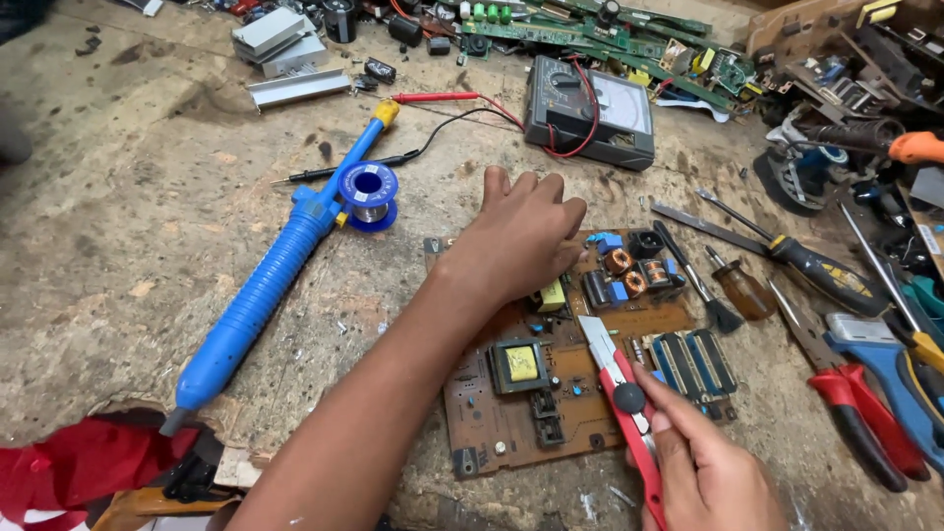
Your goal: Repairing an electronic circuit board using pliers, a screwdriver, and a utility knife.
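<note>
In the head view, a brown circuit board [551,393] is seen lying flat on the worn tabletop [118,226], near its front edge. The left hand [516,241] is laid palm down on the upper part of the board, with the fingers curled a little; nothing is gripped by it, the board is only pressed. The right hand [703,472] is closed around a red knife [621,403], and its thumb is placed near the black knob of the slider. The blade [595,332] is pushed out and its tip is held over the middle of the board, just beside a yellow part [552,295]; whether it touches the board cannot be told. A yellow transformer [520,364] is mounted on the lower left of the board, and copper coils [629,273] are seen at its upper right.

To the left of the board, a long blue pump [270,285] is laid at a slant, and a solder spool [368,194] is resting against it. Behind the left hand, a grey meter [592,110] is placed, with red and black leads [462,108] running from it. To the right of the board, screwdrivers [787,251] and red pliers [860,413] are spread. A red cloth [69,467] is seen at the lower left corner.
</note>
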